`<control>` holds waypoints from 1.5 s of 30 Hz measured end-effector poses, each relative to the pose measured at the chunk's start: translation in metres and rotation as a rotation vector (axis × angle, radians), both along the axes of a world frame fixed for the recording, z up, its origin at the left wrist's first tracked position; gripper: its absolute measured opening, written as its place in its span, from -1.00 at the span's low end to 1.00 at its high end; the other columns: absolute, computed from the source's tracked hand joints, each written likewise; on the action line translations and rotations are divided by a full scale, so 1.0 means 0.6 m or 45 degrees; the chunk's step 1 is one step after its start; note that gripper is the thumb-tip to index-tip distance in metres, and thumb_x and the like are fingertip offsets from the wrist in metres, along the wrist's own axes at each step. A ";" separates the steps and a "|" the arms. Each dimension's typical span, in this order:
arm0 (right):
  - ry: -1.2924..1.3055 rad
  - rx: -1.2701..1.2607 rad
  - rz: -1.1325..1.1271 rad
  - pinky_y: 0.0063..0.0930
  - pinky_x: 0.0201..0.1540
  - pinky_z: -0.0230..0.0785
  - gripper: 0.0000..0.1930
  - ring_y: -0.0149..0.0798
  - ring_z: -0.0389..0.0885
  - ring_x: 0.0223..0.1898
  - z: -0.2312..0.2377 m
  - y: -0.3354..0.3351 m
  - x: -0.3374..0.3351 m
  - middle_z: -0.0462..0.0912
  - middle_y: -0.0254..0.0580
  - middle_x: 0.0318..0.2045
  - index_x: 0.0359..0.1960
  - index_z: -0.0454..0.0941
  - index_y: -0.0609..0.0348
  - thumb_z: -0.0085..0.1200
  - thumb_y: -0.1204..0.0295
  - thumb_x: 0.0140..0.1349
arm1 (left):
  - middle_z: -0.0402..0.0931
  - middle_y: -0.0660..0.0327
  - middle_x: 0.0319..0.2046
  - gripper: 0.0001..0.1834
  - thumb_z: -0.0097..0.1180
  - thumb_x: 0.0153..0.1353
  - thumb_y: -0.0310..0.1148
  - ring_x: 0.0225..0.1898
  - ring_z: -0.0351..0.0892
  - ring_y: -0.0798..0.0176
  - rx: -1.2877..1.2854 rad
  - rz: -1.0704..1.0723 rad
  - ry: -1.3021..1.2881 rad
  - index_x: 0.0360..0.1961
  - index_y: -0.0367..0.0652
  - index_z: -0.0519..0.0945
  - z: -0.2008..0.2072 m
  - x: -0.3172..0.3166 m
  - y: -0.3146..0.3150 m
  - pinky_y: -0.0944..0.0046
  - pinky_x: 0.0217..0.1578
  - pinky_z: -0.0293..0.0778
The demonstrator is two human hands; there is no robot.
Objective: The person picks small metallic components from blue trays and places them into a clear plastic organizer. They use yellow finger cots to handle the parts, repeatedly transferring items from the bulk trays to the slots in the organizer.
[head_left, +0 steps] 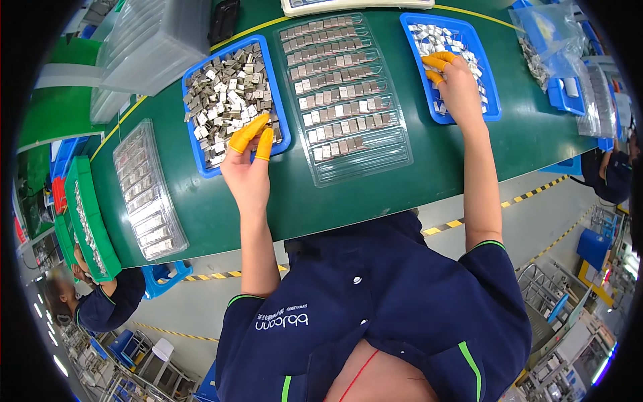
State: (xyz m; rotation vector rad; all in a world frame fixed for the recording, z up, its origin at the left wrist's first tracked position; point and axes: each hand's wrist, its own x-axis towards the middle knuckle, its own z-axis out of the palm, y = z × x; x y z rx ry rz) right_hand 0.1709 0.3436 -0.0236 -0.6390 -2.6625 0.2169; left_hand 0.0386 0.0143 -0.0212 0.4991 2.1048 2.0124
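Note:
My left hand (249, 155), with yellow finger cots, reaches over the near right corner of a blue tray (284, 127) heaped with small silvery metal pieces (231, 87). Its fingertips are drawn together among the pieces; what they hold is too small to make out. Over a second blue tray (492, 100), holding small white parts with metal ends (435, 33), my right hand (455, 84) has its cot-covered fingers curled toward the thumb, their contents hidden. Between the trays lies a clear plastic blister tray (362, 164) with rows of metal pieces; its nearest rows are partly filled.
Another filled clear tray (151, 194) lies at left, near stacked clear trays (154, 47). A green bin (90, 221) stands at the far left beside a co-worker (110, 301). Bagged parts (552, 40) and a small blue bin (566, 97) sit at right. A pale device (355, 5) stands at the back.

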 end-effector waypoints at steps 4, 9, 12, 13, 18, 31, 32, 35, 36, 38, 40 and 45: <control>0.081 -0.031 0.059 -0.30 -0.16 0.38 -0.69 -0.04 0.52 -0.25 -0.005 0.013 0.007 0.59 -0.05 -0.31 -0.22 0.59 0.22 0.08 0.64 -0.08 | 0.51 0.09 -0.09 -0.70 0.06 0.16 -0.57 -0.10 0.52 0.29 -0.010 0.036 -0.046 -0.05 -0.37 0.49 0.017 0.014 0.000 0.33 0.01 0.37; 0.286 -0.254 -0.058 -0.43 -0.16 0.38 -0.73 -0.11 0.58 -0.29 0.009 0.021 0.032 0.62 0.01 -0.32 -0.21 0.59 0.28 0.10 0.58 -0.02 | 0.57 0.10 -0.23 -0.71 0.10 0.12 -0.57 -0.24 0.60 0.22 0.251 -0.061 -0.466 -0.09 -0.37 0.52 0.041 0.023 0.007 0.44 -0.29 0.48; 0.345 -0.557 -0.226 -0.52 -0.16 0.38 -0.79 -0.27 0.60 -0.30 0.043 -0.007 0.049 0.65 -0.07 -0.30 -0.20 0.58 0.30 0.06 0.55 0.11 | 0.57 0.07 -0.23 -0.70 0.11 0.11 -0.56 -0.25 0.62 0.16 0.307 -0.161 -0.609 -0.09 -0.36 0.51 0.040 0.025 0.013 0.47 -0.41 0.51; 0.439 -0.687 -0.205 -0.53 -0.16 0.37 -0.79 -0.31 0.59 -0.30 0.044 -0.014 0.052 0.65 -0.09 -0.28 -0.20 0.58 0.30 0.04 0.55 0.13 | 0.57 0.07 -0.23 -0.70 0.12 0.11 -0.56 -0.25 0.62 0.15 0.316 -0.187 -0.628 -0.09 -0.36 0.52 0.039 0.027 0.017 0.47 -0.44 0.51; 0.489 -1.271 0.039 -0.63 -0.21 0.33 -0.77 -0.49 0.52 -0.33 0.070 -0.130 0.036 0.62 -0.26 -0.37 -0.14 0.54 0.30 -0.07 0.47 0.24 | 0.57 0.06 -0.24 -0.76 0.13 0.12 -0.52 -0.22 0.61 0.16 0.339 -0.370 -0.659 -0.15 -0.34 0.54 0.047 0.058 0.061 0.46 -0.39 0.51; 0.489 -1.701 0.231 -0.58 -0.10 0.38 -0.75 -0.41 0.54 -0.24 0.066 -0.252 0.003 0.61 -0.24 -0.27 -0.11 0.54 0.30 0.08 0.55 0.14 | 0.56 0.09 -0.22 -0.74 0.09 0.15 -0.51 -0.27 0.60 0.26 0.680 -0.504 -0.987 -0.10 -0.33 0.51 0.019 0.086 0.075 0.43 -0.33 0.53; 0.467 -1.631 0.243 -0.58 -0.10 0.39 -0.75 -0.41 0.55 -0.24 0.065 -0.253 0.005 0.62 -0.23 -0.26 -0.12 0.54 0.30 0.09 0.55 0.13 | 0.56 0.09 -0.22 -0.73 0.09 0.15 -0.51 -0.28 0.60 0.27 0.693 -0.483 -0.973 -0.10 -0.33 0.50 0.018 0.086 0.075 0.44 -0.33 0.53; 0.508 -1.859 0.237 -0.56 -0.10 0.40 -0.75 -0.40 0.56 -0.23 0.073 -0.256 0.008 0.62 -0.22 -0.26 -0.15 0.56 0.31 0.14 0.55 0.10 | 0.57 0.09 -0.24 -0.73 0.10 0.15 -0.51 -0.31 0.60 0.28 0.623 -0.556 -0.915 -0.10 -0.34 0.51 0.010 0.081 0.067 0.44 -0.35 0.53; 0.479 -1.964 0.226 -0.56 -0.10 0.40 -0.75 -0.40 0.55 -0.23 0.072 -0.254 0.009 0.62 -0.22 -0.26 -0.16 0.56 0.32 0.15 0.54 0.10 | 0.57 0.09 -0.25 -0.73 0.10 0.14 -0.51 -0.32 0.60 0.29 0.579 -0.595 -0.902 -0.11 -0.35 0.52 0.013 0.077 0.063 0.43 -0.35 0.53; 0.417 -2.174 0.205 -0.55 -0.10 0.40 -0.76 -0.41 0.55 -0.23 0.064 -0.246 0.014 0.62 -0.21 -0.27 -0.19 0.57 0.34 0.17 0.53 0.08 | 0.58 0.08 -0.28 -0.74 0.11 0.14 -0.51 -0.35 0.60 0.29 0.491 -0.670 -0.875 -0.13 -0.36 0.53 0.023 0.073 0.053 0.43 -0.35 0.53; 0.397 -2.202 0.155 -0.56 -0.09 0.39 -0.77 -0.41 0.55 -0.23 0.058 -0.244 0.019 0.61 -0.22 -0.29 -0.21 0.57 0.35 0.18 0.52 0.08 | 0.58 0.06 -0.33 -0.74 0.12 0.12 -0.53 -0.39 0.60 0.29 0.447 -0.652 -0.845 -0.14 -0.39 0.53 0.035 0.077 0.047 0.44 -0.37 0.51; 0.480 -2.080 0.147 -0.57 -0.12 0.37 -0.82 -0.42 0.53 -0.26 0.065 -0.241 0.023 0.62 -0.23 -0.32 -0.27 0.60 0.35 0.18 0.54 0.06 | 0.58 0.03 -0.35 -0.74 0.16 0.07 -0.57 -0.41 0.61 0.26 0.312 -0.473 -0.690 -0.17 -0.42 0.54 0.044 0.081 0.045 0.44 -0.39 0.51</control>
